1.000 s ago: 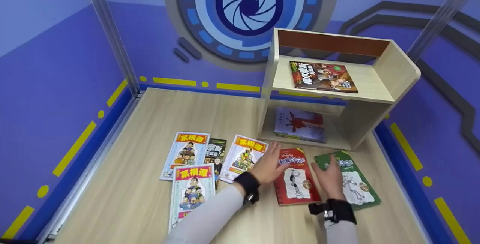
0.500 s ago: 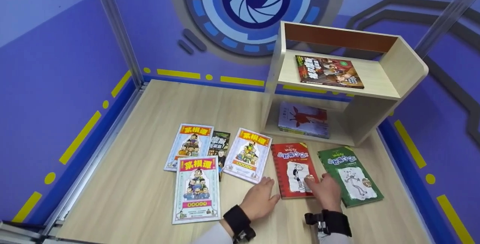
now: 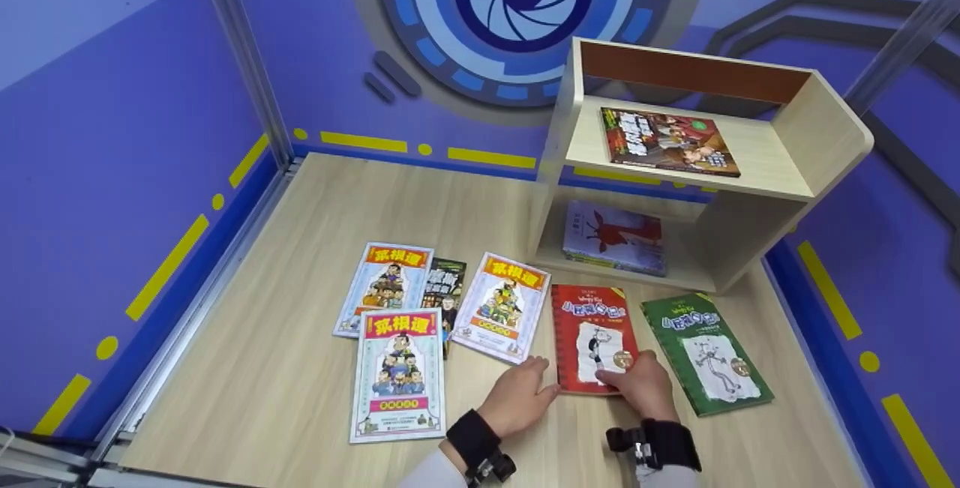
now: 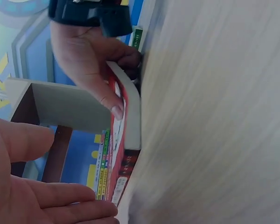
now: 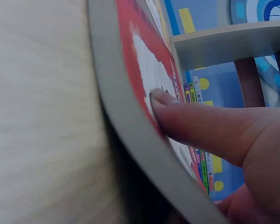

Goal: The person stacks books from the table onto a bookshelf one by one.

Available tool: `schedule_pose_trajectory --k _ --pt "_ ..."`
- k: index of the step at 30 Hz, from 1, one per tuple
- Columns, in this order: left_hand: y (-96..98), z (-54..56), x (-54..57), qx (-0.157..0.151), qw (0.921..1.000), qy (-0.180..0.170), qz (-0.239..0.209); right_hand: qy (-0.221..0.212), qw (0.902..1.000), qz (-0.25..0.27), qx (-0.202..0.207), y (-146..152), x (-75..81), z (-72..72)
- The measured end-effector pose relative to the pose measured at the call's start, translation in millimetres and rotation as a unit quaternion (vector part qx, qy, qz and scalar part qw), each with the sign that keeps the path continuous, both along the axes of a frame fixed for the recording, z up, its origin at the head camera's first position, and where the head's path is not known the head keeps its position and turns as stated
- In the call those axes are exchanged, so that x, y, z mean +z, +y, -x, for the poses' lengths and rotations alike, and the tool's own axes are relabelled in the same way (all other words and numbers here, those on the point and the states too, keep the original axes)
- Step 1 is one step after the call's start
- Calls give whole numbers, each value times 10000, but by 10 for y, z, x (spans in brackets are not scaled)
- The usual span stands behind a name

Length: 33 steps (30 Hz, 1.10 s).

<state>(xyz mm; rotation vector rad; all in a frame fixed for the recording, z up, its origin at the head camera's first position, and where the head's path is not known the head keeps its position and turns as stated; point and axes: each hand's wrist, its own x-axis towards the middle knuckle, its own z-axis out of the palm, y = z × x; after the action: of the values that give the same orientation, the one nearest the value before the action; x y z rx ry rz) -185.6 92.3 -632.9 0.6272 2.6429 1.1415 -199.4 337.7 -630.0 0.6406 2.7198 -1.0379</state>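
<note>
A red comic book (image 3: pixel 592 334) lies flat in front of the shelf. My right hand (image 3: pixel 649 390) pinches its lower right edge, thumb on the cover. In the left wrist view, the right hand's other fingers curl at the edge and that corner bends slightly up off the wood. The right wrist view shows the thumb (image 5: pixel 200 121) pressed on the white picture. My left hand (image 3: pixel 517 398) lies by the book's lower left corner, fingers extended, holding nothing. To the right is a green comic book (image 3: pixel 705 353); to the left, a white comic book (image 3: pixel 502 308).
A two-tier wooden shelf (image 3: pixel 829 128) stands behind, with a brown book (image 3: pixel 667 143) on top and a stack of giraffe-cover books (image 3: pixel 615 237) below. Left on the table (image 3: pixel 247 368) lie two more white comics (image 3: pixel 397 375), partly covering a dark book (image 3: pixel 445 289).
My left hand has drawn back from between the white and red books. The right hand has moved from the green book onto the red book and taken hold of its edge.
</note>
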Motion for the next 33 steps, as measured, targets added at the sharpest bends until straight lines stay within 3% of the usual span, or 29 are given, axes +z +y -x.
schedule_pose_trajectory --k 2,5,8,12,16,20,23,25,27,30,33 --pt "-17 7 19 19 9998 46 -183 236 9993 286 -69 11 -59 -45" --pt "-48 8 71 134 9970 -190 -735 556 9927 1045 -225 19 -150 -115" --pt "-89 20 135 412 9874 -400 -1472 696 9779 1907 -509 45 -176 -179" --pt "-165 78 194 934 9739 -112 -2064 949 9646 2380 -629 160 -56 -269" --pt "-292 168 233 1392 9640 202 -2259 1196 9489 2907 -272 287 152 -351" --pt "-440 251 262 1547 9595 211 -2344 919 9250 3649 533 372 331 -417" --pt "-540 296 277 1327 9616 -134 -2399 534 9034 3982 1497 399 413 -460" --pt "-596 325 280 935 9580 -701 -2620 352 8875 4046 2176 390 442 -476" --pt "-639 352 279 565 9494 -1348 -2779 202 8716 4104 2675 359 455 -479" --pt "-668 382 270 -24 9390 -1970 -2820 72 8604 4141 2969 295 458 -470" --pt "-681 383 252 -425 9426 -1977 -2656 -13 8589 4176 2964 227 449 -438"
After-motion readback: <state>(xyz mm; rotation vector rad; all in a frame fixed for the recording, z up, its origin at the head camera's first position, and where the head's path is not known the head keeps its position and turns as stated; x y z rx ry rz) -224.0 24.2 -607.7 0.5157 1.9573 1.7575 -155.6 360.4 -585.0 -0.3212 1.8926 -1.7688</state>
